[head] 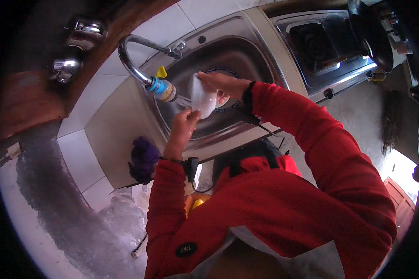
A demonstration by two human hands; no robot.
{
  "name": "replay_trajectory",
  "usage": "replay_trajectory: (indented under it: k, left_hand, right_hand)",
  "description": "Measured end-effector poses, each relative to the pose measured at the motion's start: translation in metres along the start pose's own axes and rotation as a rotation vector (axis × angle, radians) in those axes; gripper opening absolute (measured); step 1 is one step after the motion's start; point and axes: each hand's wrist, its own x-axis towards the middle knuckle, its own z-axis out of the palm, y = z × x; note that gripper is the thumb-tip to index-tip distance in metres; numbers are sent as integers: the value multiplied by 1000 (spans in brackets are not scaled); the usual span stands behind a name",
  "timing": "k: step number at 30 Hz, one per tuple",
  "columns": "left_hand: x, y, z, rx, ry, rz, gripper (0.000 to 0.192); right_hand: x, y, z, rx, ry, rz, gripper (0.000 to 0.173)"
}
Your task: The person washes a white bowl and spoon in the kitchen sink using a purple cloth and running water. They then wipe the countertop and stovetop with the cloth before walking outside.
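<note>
A white bowl (203, 101), tipped on its side, is held over the stainless steel sink (262, 61). My left hand (182, 129) pinches its near rim between thumb and fingers. My right hand (227, 84) grips the far side, and some fingers show beyond the bowl's edge. Water runs from the blue-collared filter nozzle (163, 90) of the curved chrome faucet (125, 57) onto the bowl. Behind the bowl, a round dark-rimmed thing (230, 71) lies in the basin, mostly hidden.
Left of the sink, a bunched purple cloth (145, 158) lies on the counter. A yellow object (161, 72) sits beside the faucet. To the right stand a gas stove (314, 45) and a dark pan (377, 45). Metal vessels (67, 68) rest on the wooden ledge at upper left.
</note>
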Motion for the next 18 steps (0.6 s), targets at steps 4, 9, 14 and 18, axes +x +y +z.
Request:
replay_trajectory:
  k: [4, 9, 14, 18]
  left_hand:
    - [6, 3, -7, -69, 64, 21, 21]
    - [14, -4, -19, -346, 127, -44, 11]
    - [9, -15, -29, -760, 15, 38, 7]
    - [10, -19, -22, -1025, -45, 73, 8]
  right_hand:
    - [31, 5, 35, -553, 498, -367, 51]
    - [54, 17, 75, -705, 827, -918, 45]
    - [53, 29, 36, -159, 576, -722, 47]
    - [10, 59, 13, 456, 310, -272, 58]
